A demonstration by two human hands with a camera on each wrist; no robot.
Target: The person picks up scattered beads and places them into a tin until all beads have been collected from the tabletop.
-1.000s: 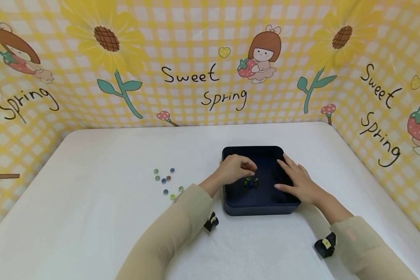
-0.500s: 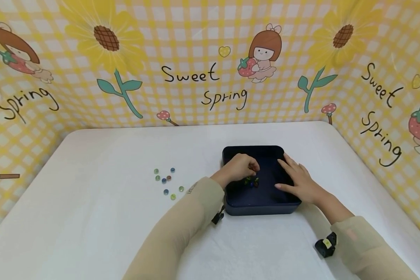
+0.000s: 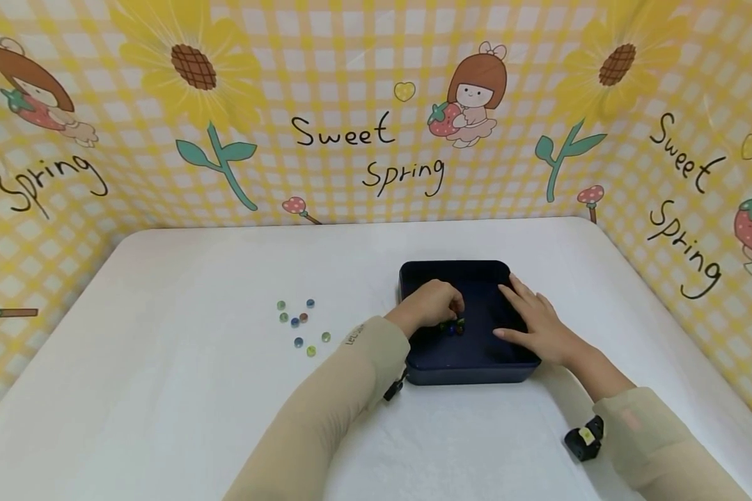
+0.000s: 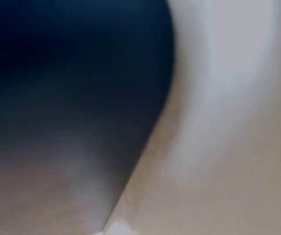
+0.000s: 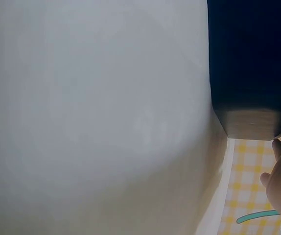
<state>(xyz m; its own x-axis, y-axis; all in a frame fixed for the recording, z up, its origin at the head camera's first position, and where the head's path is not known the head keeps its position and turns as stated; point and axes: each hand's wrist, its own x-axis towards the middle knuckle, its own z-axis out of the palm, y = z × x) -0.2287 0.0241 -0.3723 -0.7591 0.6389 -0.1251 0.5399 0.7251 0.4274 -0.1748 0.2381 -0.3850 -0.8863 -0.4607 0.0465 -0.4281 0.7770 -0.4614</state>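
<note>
Marbles [image 3: 297,324] are scattered on the table [image 3: 163,390], well left of the tray [image 3: 470,369]. Inside it, more marbles [image 3: 454,326] lie just under the curled left hand [image 3: 431,305]; a pinch cannot be told. The right hand [image 3: 535,320] is laid flat on the tray's right rim.

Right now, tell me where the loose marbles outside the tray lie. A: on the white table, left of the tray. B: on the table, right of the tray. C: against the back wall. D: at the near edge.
A: the loose marbles lie on the white table, left of the dark tray.
</note>
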